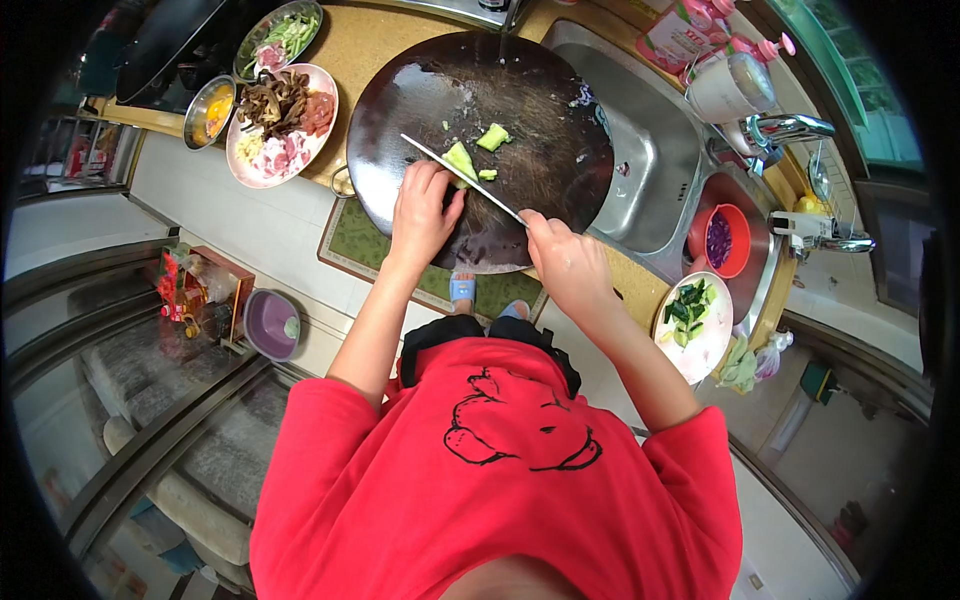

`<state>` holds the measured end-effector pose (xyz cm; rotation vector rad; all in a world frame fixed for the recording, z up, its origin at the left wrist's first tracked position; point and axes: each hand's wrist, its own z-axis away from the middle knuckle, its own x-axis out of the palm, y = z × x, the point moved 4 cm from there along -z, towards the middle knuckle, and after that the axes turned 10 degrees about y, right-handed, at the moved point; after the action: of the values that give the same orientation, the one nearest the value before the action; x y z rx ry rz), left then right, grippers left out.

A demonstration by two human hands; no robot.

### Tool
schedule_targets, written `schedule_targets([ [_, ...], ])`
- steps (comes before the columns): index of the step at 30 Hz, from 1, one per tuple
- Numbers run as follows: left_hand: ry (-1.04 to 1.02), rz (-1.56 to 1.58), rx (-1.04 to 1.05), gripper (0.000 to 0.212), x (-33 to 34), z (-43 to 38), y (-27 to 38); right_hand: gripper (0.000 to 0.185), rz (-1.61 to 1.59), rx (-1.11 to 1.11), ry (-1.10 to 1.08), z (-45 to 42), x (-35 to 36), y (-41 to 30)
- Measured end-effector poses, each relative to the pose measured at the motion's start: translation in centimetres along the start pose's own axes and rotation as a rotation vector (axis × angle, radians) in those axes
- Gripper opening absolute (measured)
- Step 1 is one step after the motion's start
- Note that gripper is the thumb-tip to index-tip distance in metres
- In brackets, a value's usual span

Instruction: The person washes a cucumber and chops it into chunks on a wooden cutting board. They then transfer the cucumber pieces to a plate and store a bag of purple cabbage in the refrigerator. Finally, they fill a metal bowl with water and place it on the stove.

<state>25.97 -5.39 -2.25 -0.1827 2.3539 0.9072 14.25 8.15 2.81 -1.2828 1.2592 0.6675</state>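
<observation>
My right hand (568, 262) grips the handle end of a kitchen knife (463, 178), whose blade slants up and left over a round, dark wooden chopping board (420, 97). Against the near side of the blade, my left hand (426, 206) rests with bent fingers on a piece of green vegetable (460, 161); how much it holds under the fingers is hidden. A second green chunk (493, 137) lies beyond the blade, and a small bit (487, 175) sits close to it.
Left of the board are a plate of sliced meat and dark strips (241, 169), a metal bowl of egg (196, 112) and a bowl of cut greens (251, 45). At right, a steel sink (637, 202), a red bowl (739, 240) and a plate of green pieces (701, 360).
</observation>
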Motion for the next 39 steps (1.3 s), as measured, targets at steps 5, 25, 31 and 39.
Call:
schedule_targets([
  [5, -0.005, -0.017, 0.001, 0.024, 0.3, 0.2, -0.1, 0.015, 0.093, -0.058, -0.039, -2.9, 3.2, -1.1],
  [25, 0.121, 0.406, -0.569, 0.029, 5.3, -2.8, -1.9, 0.024, -1.031, 0.965, -0.139, 1.9, 3.1, 9.6],
  [31, 0.265, -0.024, -0.389, 0.033, 5.9, -1.8, -1.1, 0.027, -1.007, 0.914, -0.276, 1.4, 4.0, 7.9],
  [39, 0.297, -0.075, -0.339, 0.032, 6.8, -1.8, 0.1, 0.024, -1.161, 0.898, -0.310, 1.5, 6.3, 3.9],
])
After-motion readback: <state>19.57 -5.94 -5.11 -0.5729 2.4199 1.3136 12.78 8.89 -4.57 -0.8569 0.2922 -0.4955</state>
